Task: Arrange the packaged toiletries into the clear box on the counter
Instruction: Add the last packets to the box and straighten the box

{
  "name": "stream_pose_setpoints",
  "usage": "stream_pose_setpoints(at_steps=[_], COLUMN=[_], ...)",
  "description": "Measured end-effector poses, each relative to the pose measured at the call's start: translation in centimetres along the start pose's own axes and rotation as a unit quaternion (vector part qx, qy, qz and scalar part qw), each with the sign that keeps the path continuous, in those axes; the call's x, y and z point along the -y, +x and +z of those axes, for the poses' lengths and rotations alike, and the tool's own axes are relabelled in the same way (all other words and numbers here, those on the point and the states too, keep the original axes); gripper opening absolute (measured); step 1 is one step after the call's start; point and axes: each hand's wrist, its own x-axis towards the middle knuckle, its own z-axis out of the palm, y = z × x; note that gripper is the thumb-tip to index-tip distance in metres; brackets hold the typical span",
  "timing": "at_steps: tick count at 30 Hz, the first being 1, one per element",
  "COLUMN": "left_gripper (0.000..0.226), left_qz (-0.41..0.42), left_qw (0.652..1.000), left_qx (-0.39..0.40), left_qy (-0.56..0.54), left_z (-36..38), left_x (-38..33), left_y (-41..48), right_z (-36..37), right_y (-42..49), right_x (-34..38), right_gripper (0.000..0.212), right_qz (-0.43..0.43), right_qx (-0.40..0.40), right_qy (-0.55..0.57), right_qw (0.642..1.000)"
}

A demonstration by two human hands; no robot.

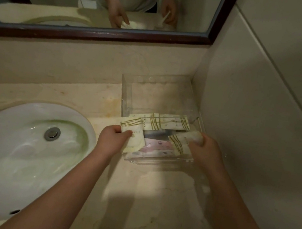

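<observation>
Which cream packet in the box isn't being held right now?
The packet lying flat mid-box, beyond both hands. The left hand and right hand each grip another packet nearer the front.

Bathroom: sink (11, 151), framed mirror (99, 33), marble counter (153, 194).

My packets (166, 123) are cream with olive-green crisscross stripes, the box (128, 91) is see-through, the counter (153, 194) is beige marble with a yellowish stain, the sink (11, 151) white, and the mirror frame (119, 35) dark reddish-brown.
</observation>
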Motion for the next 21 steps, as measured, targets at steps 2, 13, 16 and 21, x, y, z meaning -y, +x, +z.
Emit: stream_pose_setpoints(at_steps=[2,13,16,21], left_gripper=[0.009,0.011,0.008,0.011], left_qz=[-0.013,-0.100,-0.157,-0.088], left_qw=[0.999,0.977,0.961,0.984], left_qx=[0.026,0.038,0.050,0.034], left_qy=[-0.027,-0.182,-0.223,-0.153], left_z=[-0.5,-0.8,0.3,2.2], left_x=[-0.7,-1.0,-1.4,-1.7], left_y=[-0.1,-0.4,-0.4,-0.7], right_z=[-0.6,2.5,2.2,1.1], right_y=[-0.6,-0.1,0.3,0.6], right_x=[0.4,2.3,1.7,0.7], right_gripper=[0.021,0.032,0.015,0.014], right_qz=[-0.011,0.096,0.098,0.110], right_qx=[0.006,0.073,0.045,0.033], right_qy=[0.022,0.259,0.259,0.279], right_qw=[1.000,0.958,0.960,0.953])
